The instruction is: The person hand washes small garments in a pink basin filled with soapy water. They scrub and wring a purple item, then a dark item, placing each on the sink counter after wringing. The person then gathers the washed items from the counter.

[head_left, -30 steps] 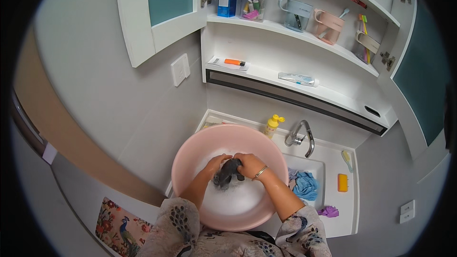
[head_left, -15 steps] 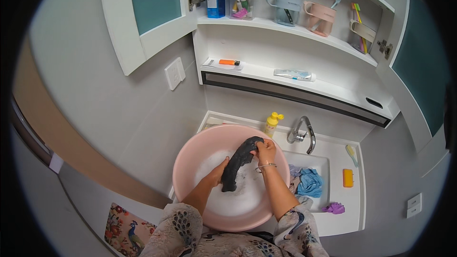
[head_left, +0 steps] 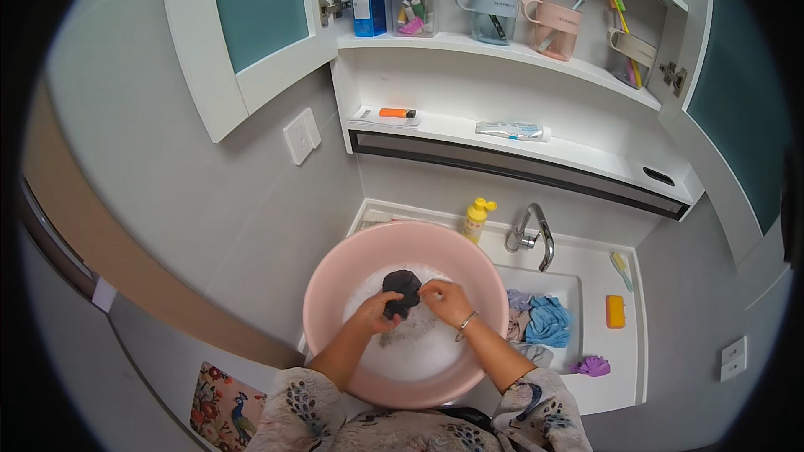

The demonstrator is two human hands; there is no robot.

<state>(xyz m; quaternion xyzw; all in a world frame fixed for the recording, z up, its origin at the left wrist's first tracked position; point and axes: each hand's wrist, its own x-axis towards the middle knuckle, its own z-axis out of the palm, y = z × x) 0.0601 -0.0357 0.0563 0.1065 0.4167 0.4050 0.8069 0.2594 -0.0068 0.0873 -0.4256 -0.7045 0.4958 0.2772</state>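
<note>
A wet, dark grey cloth (head_left: 403,289), long and narrow a moment ago, is bunched into a small lump above the pink basin (head_left: 331,264). My left hand (head_left: 377,311) wraps round its lower left side. At the cloth's right edge, my right hand (head_left: 450,303) has its fingertips pinched together on the fabric, a bracelet at the wrist. White soapy foam (head_left: 410,360) fills the bottom of the basin below both hands.
Right of the basin, the white sink (head_left: 578,285) holds blue and other wet clothes (head_left: 548,322) below a chrome faucet (head_left: 536,234). A yellow bottle (head_left: 477,218) stands behind the basin. Orange soap (head_left: 615,311), a brush (head_left: 621,271) and purple cloth (head_left: 593,366) lie on the counter. Open cabinet doors (head_left: 243,92) hang above.
The dark cloth went from stretched out lengthwise to gathered in a lump held mainly in my left hand. My right hand moved down and slightly left. The view shifted a little.
</note>
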